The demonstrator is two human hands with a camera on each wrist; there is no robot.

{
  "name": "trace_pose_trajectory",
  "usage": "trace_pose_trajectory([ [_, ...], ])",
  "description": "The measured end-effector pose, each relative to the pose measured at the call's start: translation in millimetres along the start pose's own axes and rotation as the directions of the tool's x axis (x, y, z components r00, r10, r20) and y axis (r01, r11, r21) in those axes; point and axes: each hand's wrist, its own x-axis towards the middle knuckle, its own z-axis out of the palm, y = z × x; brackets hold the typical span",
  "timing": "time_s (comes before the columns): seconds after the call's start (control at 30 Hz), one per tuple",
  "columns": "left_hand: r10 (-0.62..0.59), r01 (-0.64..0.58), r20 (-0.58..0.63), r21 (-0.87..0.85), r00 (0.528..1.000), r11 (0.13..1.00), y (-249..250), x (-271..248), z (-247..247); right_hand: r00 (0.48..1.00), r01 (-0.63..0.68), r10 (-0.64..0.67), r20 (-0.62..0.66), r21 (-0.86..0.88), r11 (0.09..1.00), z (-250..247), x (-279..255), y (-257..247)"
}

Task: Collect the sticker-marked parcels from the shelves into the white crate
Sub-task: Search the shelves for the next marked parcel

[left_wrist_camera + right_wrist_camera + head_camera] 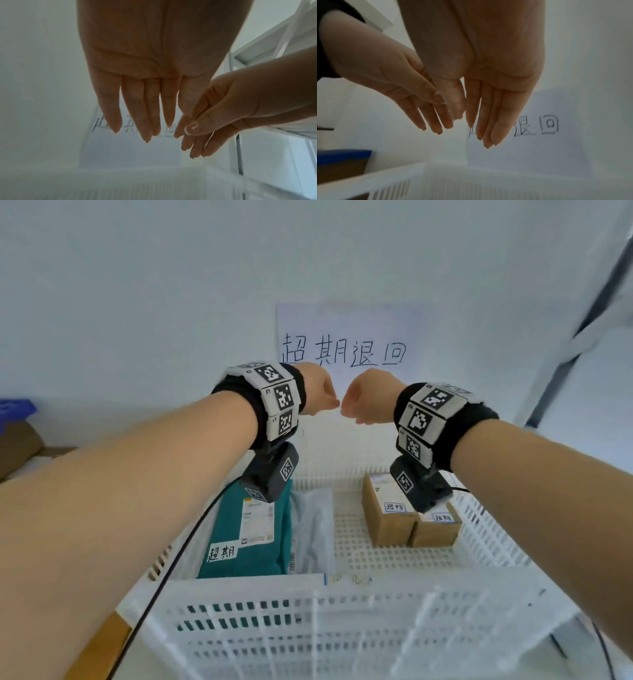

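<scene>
Both hands, left (318, 390) and right (371, 395), are hovering flat-fingered and empty above the crate (342, 611), its parcels (388, 508) lying label-up, suggesting collection is finishing.

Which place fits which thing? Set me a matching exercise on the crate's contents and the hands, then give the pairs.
Things:
1. teal parcel
2. two brown boxes
3. handwritten paper sign
4. left hand and right hand

Places:
A. on the wall behind the white crate
B. right side of the crate
C. raised above the crate, empty
D. left side of the crate

Pairs: 1-D, 2-B, 3-A, 4-C
</scene>
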Motion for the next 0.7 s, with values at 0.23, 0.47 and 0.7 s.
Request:
trace_pose_trajectory([
  [0.23,0.057,-0.061,-0.100,-0.041,0.993,0.997,95.0,-50.3,-33.5,0.989,-0.055,0.091,-0.119,0.276,0.960,-63.0,-95.4,47.8],
  [0.47,0.100,-0.114,-0.110,-0.130,0.989,0.985,200.5,-114.0,-9.2,0.967,-0.101,0.192,-0.165,0.446,0.889,-69.7,-211.8,114.2],
  [0.7,0.149,-0.146,0.008,-0.151,0.989,0.978,290.4,-157.0,34.6,0.955,-0.194,0.276,-0.109,0.475,0.858,-55.3,-308.6,176.2],
])
